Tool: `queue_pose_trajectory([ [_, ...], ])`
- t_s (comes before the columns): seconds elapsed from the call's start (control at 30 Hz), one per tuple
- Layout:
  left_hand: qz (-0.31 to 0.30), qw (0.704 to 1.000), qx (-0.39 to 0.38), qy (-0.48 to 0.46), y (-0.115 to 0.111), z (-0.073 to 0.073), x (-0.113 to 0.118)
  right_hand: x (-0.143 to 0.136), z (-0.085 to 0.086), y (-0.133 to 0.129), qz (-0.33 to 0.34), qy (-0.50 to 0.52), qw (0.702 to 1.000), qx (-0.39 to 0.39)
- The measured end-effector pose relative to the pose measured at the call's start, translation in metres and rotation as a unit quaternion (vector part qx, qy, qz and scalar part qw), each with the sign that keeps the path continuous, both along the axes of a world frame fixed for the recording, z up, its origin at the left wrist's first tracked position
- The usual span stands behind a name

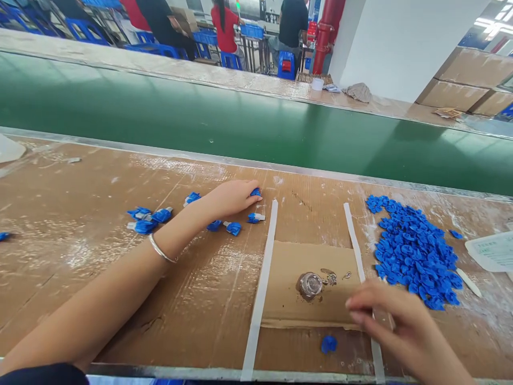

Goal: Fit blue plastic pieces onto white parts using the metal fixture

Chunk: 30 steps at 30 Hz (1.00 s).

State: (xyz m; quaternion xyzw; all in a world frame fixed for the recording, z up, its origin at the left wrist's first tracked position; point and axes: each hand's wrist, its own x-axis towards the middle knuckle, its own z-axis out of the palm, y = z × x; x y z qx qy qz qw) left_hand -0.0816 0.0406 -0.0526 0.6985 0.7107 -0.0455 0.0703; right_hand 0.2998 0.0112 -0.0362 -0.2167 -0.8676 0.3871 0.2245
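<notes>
My left hand [236,197] reaches far across the table, its fingers closed on a small blue plastic piece [255,192]. Similar blue pieces with whitish tabs lie around that wrist, among them one piece [255,217] just below the fingers and a small cluster [146,219] left of the forearm. Nearer the front, my right hand [395,318] hovers at the right edge of a cardboard sheet [288,283], slightly blurred. Its thumb and forefinger are pinched together; whatever is between them cannot be made out. A small clear round container [310,285] sits on the sheet.
A pile of blue pieces [417,248] lies to the right, and a single blue piece [328,344] near the front edge. White tape strips [262,289] flank the cardboard. Beyond runs a green conveyor belt [240,131]; people sit on blue stools behind it.
</notes>
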Motion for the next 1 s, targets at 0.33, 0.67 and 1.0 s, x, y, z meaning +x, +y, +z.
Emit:
queue_pose_trajectory([
  [0.33, 0.011, 1.000, 0.015, 0.004, -0.003, 0.005, 0.002, 0.010, -0.069, -0.062, 0.055, -0.142, 0.956, 0.250],
  [0.67, 0.018, 0.997, 0.049, -0.052, -0.006, 0.009, 0.003, 0.016, -0.051, -0.053, 0.018, -0.138, 0.954, 0.266],
  [1.0, 0.018, 0.818, 0.088, -0.568, -0.026, 0.029, 0.047, 0.024, -0.065, -0.031, 0.013, -0.130, 0.889, 0.440],
])
